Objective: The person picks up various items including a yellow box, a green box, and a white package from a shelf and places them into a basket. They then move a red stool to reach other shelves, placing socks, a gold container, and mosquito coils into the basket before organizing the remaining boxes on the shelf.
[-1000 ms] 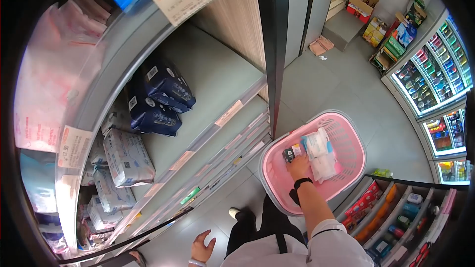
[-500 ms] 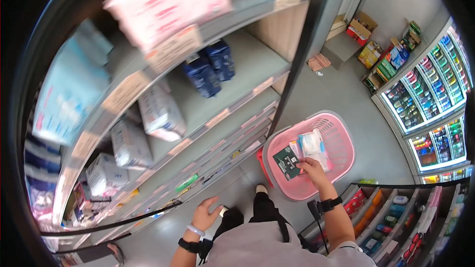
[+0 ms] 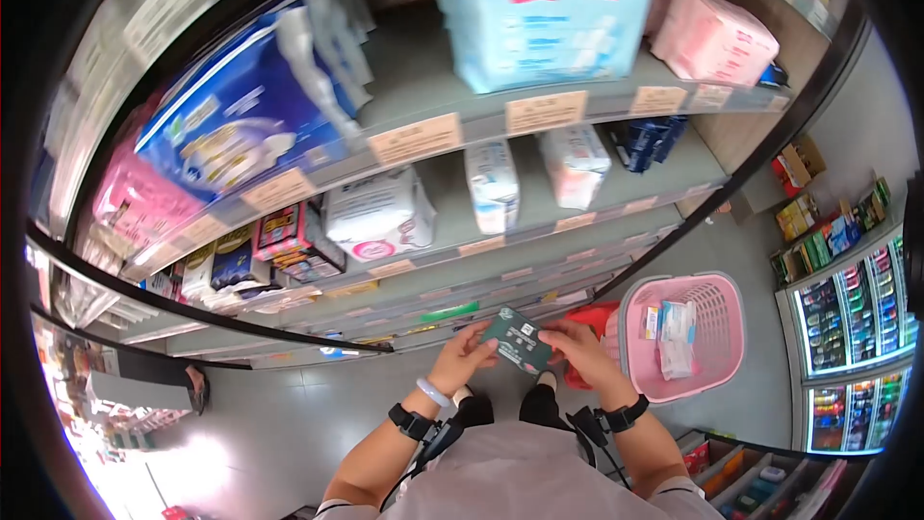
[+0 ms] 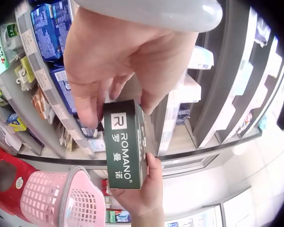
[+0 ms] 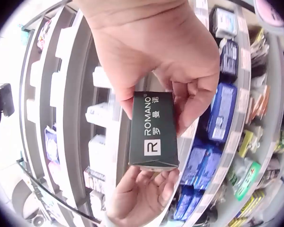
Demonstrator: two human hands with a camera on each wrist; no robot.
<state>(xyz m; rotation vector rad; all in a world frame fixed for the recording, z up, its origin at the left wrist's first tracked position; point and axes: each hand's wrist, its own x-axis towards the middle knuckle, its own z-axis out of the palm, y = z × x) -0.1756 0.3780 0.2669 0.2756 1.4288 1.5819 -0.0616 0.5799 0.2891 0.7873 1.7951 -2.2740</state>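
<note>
A dark green box (image 3: 520,340) is held between both hands in front of the body. In the head view the left hand (image 3: 464,358) pinches its left side, and the right hand (image 3: 580,354) grips its right side. White lettering runs along the box's side (image 4: 119,151) in the left wrist view, where the left hand (image 4: 128,61) has thumb and fingers at one end. From the right wrist the same box (image 5: 154,127) shows between the thumb and fingers of the right hand (image 5: 156,56).
A pink basket (image 3: 729,332) with a few packets (image 3: 677,323) in it stands at right, beside a red object (image 3: 589,327). Shelves of packages (image 3: 549,19) curve across the front. Lit drink coolers (image 3: 852,318) are at far right, and a low rack (image 3: 731,472) is at lower right.
The right hand has brought the box out from over the basket toward the body, and the left hand has come up to hold it too. The view has turned left toward the shelves.
</note>
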